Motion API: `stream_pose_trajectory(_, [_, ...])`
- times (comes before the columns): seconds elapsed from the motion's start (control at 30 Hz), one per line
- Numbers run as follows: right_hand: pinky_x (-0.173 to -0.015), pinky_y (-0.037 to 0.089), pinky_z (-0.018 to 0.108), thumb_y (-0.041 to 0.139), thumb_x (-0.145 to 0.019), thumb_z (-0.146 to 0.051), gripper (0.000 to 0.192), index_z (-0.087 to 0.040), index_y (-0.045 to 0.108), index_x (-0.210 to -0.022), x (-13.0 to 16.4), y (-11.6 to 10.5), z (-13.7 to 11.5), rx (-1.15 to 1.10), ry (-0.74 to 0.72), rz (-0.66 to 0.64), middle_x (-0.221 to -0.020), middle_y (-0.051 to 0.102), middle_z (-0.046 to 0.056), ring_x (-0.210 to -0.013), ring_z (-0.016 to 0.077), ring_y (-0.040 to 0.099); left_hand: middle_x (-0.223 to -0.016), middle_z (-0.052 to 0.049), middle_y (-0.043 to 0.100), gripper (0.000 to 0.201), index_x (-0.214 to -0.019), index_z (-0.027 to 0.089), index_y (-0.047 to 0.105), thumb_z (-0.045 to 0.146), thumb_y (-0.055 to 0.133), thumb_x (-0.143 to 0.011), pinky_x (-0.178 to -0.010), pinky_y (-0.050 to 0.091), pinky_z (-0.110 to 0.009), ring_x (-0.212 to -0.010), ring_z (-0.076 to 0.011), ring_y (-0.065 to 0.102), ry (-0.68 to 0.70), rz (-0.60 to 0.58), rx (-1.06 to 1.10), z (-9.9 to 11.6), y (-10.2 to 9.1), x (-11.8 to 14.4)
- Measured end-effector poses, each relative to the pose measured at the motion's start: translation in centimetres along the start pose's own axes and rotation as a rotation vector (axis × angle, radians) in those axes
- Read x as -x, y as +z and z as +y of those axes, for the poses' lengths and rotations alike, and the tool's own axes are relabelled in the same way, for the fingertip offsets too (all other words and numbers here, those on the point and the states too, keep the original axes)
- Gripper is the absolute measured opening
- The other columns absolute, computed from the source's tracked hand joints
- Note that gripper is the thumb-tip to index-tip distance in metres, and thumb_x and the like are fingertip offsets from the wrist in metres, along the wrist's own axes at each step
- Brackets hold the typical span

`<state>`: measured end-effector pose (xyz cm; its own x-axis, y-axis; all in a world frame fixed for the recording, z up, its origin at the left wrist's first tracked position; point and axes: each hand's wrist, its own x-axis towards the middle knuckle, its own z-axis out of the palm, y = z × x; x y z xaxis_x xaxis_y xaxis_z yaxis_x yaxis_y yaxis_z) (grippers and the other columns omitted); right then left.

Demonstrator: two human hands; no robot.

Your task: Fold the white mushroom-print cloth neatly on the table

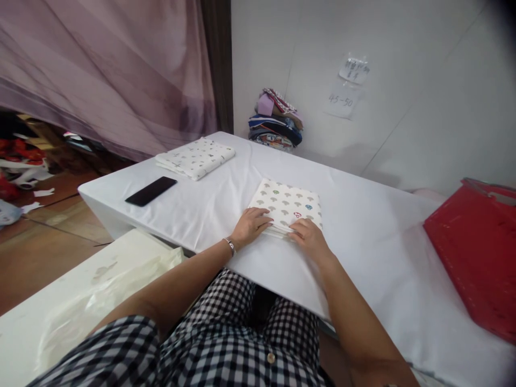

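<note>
Fingers (263, 219) half-curled, slightly parted, on mushroom-print folded cloth (286, 201)

Folded cloth (287, 196) mid-frame: white, grey mushroom print, few in green, blue, red. Surface (358, 236) plain white. Sleeve (121, 346) black-white check. Bin (475, 244), frame right, reads red from here.

Cloth (287, 202) between phone (151, 191) and bin (475, 252)

Folded cloth (287, 200): near edge partly hid by L hand (250, 228) & R hand (311, 241). Red bin (478, 252), R of hands, cut off @ edge. Upper wall note (353, 70), beyond hands, too blurry.
</note>
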<state>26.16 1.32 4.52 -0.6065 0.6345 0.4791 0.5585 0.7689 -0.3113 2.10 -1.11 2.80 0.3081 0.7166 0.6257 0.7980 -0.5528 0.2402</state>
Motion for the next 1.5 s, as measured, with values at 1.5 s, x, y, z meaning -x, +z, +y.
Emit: stream_pose_trajectory(1.5, [-0.075,0.044,0.034,0.049,-0.088,-0.022,0.020,-0.023,0.064,-0.102,0.5,1.0,0.4,0.097,0.038,-0.029,-0.092,0.062,0.004,-0.085,0.0208,0.053,-0.102,-0.005,0.066,0.027,-0.107,0.022,0.064,0.032,0.044,-0.092,-0.080,0.042,-0.034,-0.094,-0.0191,0.056,0.070,-0.206,-0.059,-0.4,-1.1,-0.6])
